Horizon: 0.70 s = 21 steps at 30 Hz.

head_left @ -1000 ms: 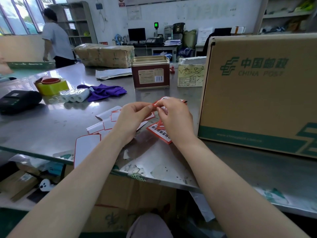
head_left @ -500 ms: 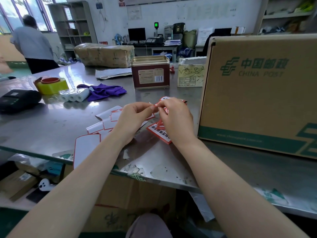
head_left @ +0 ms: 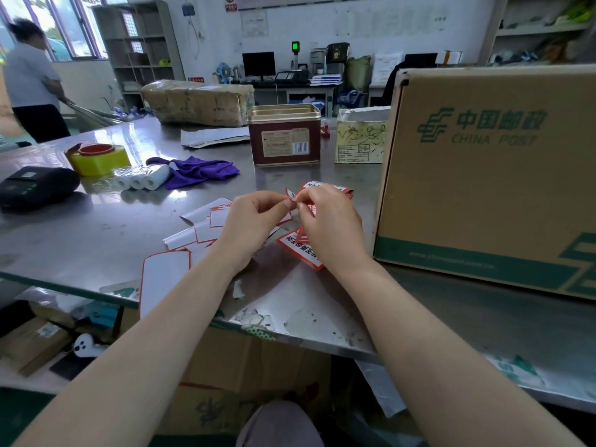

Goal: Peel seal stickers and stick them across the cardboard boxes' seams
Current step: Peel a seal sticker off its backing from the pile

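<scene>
A red-and-white seal sticker sheet (head_left: 300, 250) is held up over the steel table (head_left: 96, 227). My left hand (head_left: 254, 224) and my right hand (head_left: 329, 224) pinch its upper corner (head_left: 291, 195) between thumb and fingertips, where a small flap is lifted. Most of the sheet is hidden behind my right hand. Used white backing sheets (head_left: 164, 275) with red edges lie on the table to the left of my hands. A large brown China Post cardboard box (head_left: 490, 175) stands on the table just to the right of my right hand.
A dark red tin (head_left: 285, 137), a small yellowish carton (head_left: 361, 137) and a wrapped parcel (head_left: 200, 101) stand further back. At the left lie a purple cloth (head_left: 200, 171), white paper rolls (head_left: 142, 180), yellow tape (head_left: 100, 159) and a black printer (head_left: 35, 187). A person (head_left: 32, 82) stands far left.
A corner flap of the sticker has lifted a little between my fingertips. The person in the background has walked further left. My hands have stayed in place.
</scene>
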Tool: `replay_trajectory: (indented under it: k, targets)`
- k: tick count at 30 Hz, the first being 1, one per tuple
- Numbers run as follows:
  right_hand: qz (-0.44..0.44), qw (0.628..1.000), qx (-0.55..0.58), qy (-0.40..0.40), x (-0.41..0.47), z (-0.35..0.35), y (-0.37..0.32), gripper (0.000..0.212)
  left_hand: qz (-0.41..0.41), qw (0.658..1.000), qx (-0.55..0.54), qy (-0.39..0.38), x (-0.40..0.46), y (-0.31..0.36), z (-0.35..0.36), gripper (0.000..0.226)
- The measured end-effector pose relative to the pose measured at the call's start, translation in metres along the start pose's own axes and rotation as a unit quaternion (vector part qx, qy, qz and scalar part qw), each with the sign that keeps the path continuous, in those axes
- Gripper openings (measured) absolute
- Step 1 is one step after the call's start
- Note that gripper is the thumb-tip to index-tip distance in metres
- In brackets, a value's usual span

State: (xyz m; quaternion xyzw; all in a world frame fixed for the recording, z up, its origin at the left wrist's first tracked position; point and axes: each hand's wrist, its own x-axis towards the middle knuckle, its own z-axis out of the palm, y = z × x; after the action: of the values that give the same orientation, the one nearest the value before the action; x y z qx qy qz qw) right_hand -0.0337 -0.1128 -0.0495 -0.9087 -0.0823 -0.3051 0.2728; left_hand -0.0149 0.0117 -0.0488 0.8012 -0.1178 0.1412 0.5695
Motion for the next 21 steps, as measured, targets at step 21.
replay_trajectory:
  k: [21]
  targets:
    - [0.063,0.992,0.111,0.021,0.0030,0.0039,0.0045,0.023,0.059,0.997,0.055,-0.008,-0.0035,0.0027,0.0014,0.015]
